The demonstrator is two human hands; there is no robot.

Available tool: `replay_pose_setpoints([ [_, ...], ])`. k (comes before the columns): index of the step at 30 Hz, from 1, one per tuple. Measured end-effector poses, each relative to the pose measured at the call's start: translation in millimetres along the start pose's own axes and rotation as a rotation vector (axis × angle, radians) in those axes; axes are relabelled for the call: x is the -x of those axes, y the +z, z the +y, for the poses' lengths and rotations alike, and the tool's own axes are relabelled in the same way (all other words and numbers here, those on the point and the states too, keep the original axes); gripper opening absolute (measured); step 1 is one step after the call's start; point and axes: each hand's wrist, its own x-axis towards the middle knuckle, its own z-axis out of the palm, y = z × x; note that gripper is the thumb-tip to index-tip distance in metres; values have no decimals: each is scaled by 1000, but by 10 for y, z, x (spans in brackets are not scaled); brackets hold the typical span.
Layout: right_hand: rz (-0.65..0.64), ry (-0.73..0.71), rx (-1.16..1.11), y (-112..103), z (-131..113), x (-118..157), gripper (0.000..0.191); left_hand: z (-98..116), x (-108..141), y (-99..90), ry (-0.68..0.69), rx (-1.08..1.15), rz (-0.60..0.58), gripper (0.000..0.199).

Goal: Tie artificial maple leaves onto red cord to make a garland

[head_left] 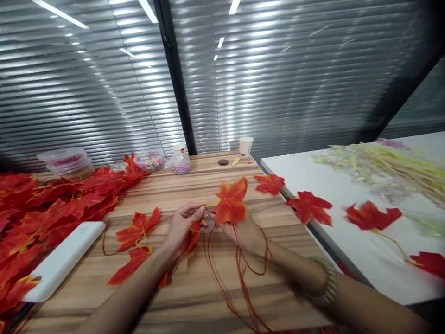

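Observation:
My left hand (186,225) is closed, thumb and fingertips pinching a thin red cord (212,260) near the yellow stem of an orange-red artificial maple leaf (231,200). Behind that leaf is my right hand (248,235), closed at the leaf's base and the cord, its fingertips partly hidden. Loops of the cord hang below my right hand and trail to the table's front. Another leaf (193,241) dangles under my left hand, partly covered by it. Two more leaves, an upper one (138,228) and a lower one (131,265), lie left of my left forearm.
A large pile of red leaves (62,208) covers the table's left side, with a white power bank (66,260) against it. Bead tubs (153,161) and a paper cup (246,146) stand at the back. Leaves (309,207) cross onto the white table (347,260) at right.

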Motion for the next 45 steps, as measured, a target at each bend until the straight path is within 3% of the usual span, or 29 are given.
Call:
replay_pose_setpoints([
  [13, 87, -18, 18, 11, 25, 5, 20, -5, 19, -4, -34, -70, -26, 16],
  [20, 77, -4, 29, -47, -78, 3, 19, -4, 25, -14, -79, -84, -79, 16],
  [33, 33, 46, 1, -47, -95, -27, 25, 35, -20, -76, -73, -39, -63, 12],
  [38, -143, 147, -78, -61, -121, -32, 40, 120, -104, -185, -3, 29, 47, 16],
  [45, -626, 292, -353, -46, -211, 24, 41, 302, -220, -319, 119, 159, 273, 18],
])
